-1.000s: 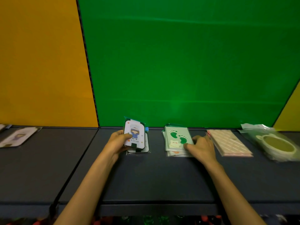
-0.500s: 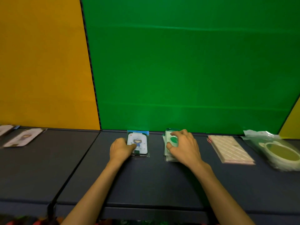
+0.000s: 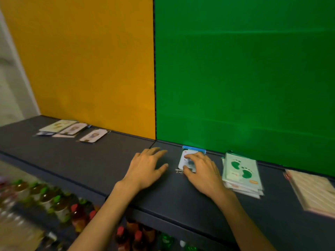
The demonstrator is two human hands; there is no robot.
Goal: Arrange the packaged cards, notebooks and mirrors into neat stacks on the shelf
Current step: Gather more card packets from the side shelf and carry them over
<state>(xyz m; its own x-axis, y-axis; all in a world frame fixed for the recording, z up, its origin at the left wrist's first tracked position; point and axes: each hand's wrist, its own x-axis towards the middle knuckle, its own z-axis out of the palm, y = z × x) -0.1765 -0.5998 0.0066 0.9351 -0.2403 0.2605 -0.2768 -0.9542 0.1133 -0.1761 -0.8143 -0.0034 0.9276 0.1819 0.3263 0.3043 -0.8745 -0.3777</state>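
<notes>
A small stack of white packaged cards point(image 3: 184, 159) with a cartoon figure and a blue header lies at the back of the dark shelf point(image 3: 90, 165), against the green wall. My right hand point(image 3: 201, 171) lies over it, fingertips on top and thumb at its near edge. To its left my left hand point(image 3: 146, 167) hovers flat over bare shelf, fingers spread, holding nothing. A stack of green footprint notebooks point(image 3: 241, 172) sits just right of my right hand. Loose packaged cards point(image 3: 94, 135) and a few more point(image 3: 61, 128) lie far left, below the orange wall.
A pink checked notebook stack point(image 3: 311, 192) lies at the far right edge of view. Below the shelf's front edge, a lower shelf holds several bottles point(image 3: 59, 205) with coloured caps. A seam point(image 3: 152, 144) divides the shelf into two panels.
The view has swung left. My left hand let go of the cartoon cards and moved left. My right hand left the green footprint stack and came onto the cartoon cards.
</notes>
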